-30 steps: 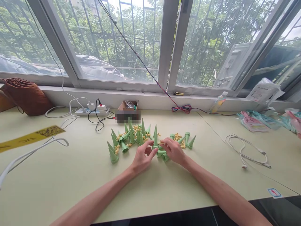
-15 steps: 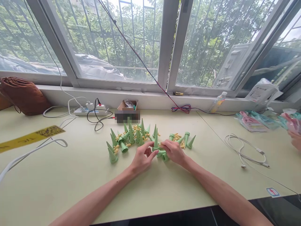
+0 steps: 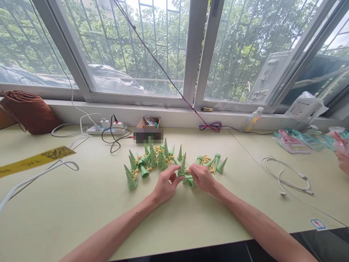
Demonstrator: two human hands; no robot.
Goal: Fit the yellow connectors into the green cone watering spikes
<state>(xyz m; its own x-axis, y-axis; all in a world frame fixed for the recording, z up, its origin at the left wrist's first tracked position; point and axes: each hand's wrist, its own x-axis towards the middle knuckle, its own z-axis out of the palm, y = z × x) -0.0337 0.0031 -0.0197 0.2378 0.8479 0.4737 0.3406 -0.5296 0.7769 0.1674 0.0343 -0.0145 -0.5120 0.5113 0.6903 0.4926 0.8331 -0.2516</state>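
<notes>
My left hand (image 3: 166, 183) grips a green plastic watering spike (image 3: 183, 164) near its base, between thumb and fingers. The spike's point is up, leaning slightly right. My right hand (image 3: 202, 177) is closed in a pinch at a small yellow valve piece (image 3: 187, 169) on the spike's right side; its fingertips partly cover the piece. Just below the hands lie more green spikes, one with its hollow end (image 3: 192, 183) facing me. To the left stands a cluster of green spikes (image 3: 153, 159), several with yellow pieces on their sides. Loose yellow pieces (image 3: 206, 160) lie in a pile beyond my right hand.
A small open carton (image 3: 148, 123) and a power strip (image 3: 109, 130) with cables stand along the window side. A white cable (image 3: 283, 174) is coiled at right. Farther right are bagged pink items (image 3: 293, 142) and another person's hand (image 3: 343, 162). A yellow tag (image 3: 38, 160) hangs at left.
The spike in my left hand has tipped slightly to the right. My right hand has shifted a little right, showing more of the yellow piece. The view has moved slightly.
</notes>
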